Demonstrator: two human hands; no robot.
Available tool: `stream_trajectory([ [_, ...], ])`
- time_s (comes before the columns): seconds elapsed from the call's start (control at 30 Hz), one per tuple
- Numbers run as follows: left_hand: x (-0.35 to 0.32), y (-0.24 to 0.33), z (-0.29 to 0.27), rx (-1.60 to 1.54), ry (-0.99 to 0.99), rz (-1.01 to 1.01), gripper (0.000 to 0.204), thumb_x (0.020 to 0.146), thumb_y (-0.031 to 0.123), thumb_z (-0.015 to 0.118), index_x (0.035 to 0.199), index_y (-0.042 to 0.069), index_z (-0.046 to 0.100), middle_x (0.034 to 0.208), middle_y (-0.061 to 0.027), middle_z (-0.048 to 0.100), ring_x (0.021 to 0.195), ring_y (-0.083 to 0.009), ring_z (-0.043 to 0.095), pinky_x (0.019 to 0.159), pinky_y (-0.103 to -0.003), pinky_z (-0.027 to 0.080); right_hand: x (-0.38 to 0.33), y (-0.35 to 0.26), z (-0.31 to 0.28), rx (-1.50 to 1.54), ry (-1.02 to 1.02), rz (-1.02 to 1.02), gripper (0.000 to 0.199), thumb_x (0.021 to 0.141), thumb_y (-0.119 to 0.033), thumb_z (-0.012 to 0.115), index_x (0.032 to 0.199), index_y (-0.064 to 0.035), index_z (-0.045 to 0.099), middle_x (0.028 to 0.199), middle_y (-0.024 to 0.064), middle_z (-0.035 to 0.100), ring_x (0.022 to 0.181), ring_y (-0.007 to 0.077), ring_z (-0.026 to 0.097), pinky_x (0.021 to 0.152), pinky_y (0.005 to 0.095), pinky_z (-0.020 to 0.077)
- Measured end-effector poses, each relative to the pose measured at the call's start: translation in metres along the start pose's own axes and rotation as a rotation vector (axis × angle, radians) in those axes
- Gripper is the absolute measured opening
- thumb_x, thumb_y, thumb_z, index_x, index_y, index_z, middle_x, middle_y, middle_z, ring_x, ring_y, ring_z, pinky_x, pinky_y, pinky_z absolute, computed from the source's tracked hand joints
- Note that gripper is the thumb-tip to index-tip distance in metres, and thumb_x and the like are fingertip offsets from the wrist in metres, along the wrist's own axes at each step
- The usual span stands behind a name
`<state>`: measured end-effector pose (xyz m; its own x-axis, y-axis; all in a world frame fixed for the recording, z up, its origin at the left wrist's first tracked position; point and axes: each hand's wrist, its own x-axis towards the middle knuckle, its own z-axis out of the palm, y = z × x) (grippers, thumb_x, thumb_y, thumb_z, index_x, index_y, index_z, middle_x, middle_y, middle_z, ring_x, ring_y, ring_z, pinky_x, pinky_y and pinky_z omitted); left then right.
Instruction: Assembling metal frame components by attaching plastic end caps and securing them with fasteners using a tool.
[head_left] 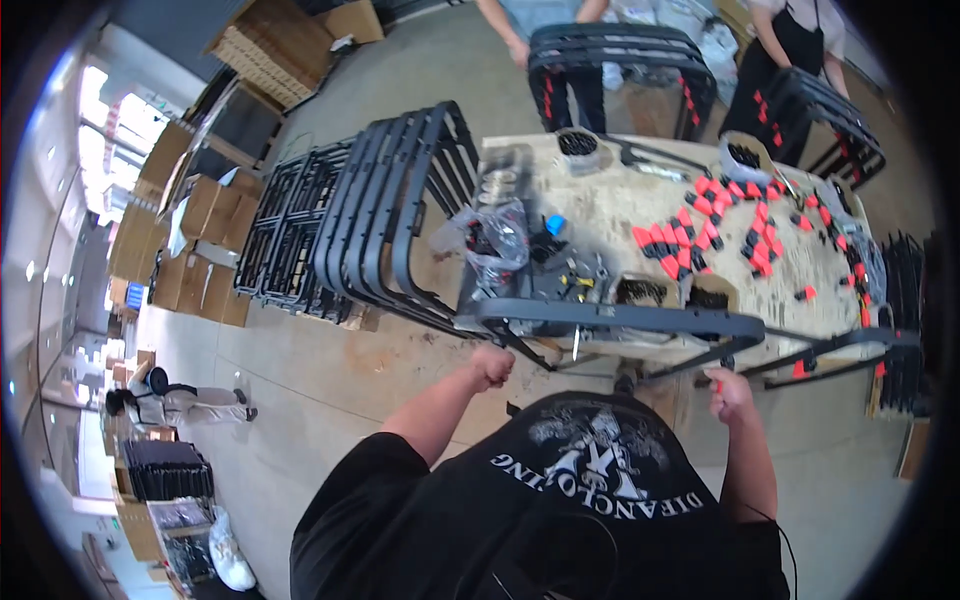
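Left hand (492, 364) fisted, fingers curled tight just under near bar of dark metal frame (620, 318), at its left end; whether gripping a tool or the bar itself cannot tell. Right hand (731, 392) below bar's right part, fingers pinching small red cap (716, 385). Frame lies across near edge of worktop (620, 215), long axis left-right, just above both hands; left hand nearer

Assembly workshop: stacked metal frames (390, 200), cardboard boxes (270, 45), parts-strewn workbench (600, 210)
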<state>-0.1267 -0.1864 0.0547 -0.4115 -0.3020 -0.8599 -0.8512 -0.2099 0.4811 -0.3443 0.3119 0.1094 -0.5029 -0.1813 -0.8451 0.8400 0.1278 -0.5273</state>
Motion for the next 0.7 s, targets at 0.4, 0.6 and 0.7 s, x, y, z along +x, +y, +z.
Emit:
stream_trajectory([
  [0.4, 0.001, -0.014, 0.009, -0.72, -0.463, 0.112, 0.027, 0.089, 0.02, 0.068, 0.071, 0.014, 0.05, 0.06, 0.0035, 0.044, 0.042, -0.007, 0.037, 0.034, -0.023, 0.025, 0.005, 0.026, -0.021, 0.272, -0.073, -0.229, 0.032, 0.102, -0.047, 0.057, 0.091, -0.0163, 0.056, 0.06, -0.0082, 0.038, 0.043, 0.0046, 0.031, 0.037, 0.0219, 0.0236],
  [0.6, -0.04, 0.021, 0.009, -0.773, -0.268, -0.108, 0.025, 0.091, 0.023, 0.067, 0.073, 0.014, 0.051, 0.058, 0.0033, 0.041, 0.04, -0.0083, 0.032, 0.034, -0.023, 0.022, -0.008, -0.029, -0.024, 0.054, 0.087, 0.164, 0.045, 0.095, -0.057, 0.062, 0.083, -0.014, 0.055, 0.054, -0.0073, 0.042, 0.037, 0.0058, 0.034, 0.034, 0.0212, 0.0262],
  [0.7, -0.043, 0.031, 0.008, -0.761, -0.165, -0.08, 0.026, 0.091, 0.024, 0.067, 0.073, 0.015, 0.05, 0.057, 0.0038, 0.037, 0.04, -0.0079, 0.027, 0.035, -0.022, 0.02, -0.005, -0.026, -0.024, -0.048, 0.042, 0.195, 0.04, 0.094, -0.05, 0.065, 0.082, -0.0133, 0.056, 0.056, -0.0067, 0.044, 0.038, 0.0067, 0.034, 0.035, 0.0234, 0.0265],
])
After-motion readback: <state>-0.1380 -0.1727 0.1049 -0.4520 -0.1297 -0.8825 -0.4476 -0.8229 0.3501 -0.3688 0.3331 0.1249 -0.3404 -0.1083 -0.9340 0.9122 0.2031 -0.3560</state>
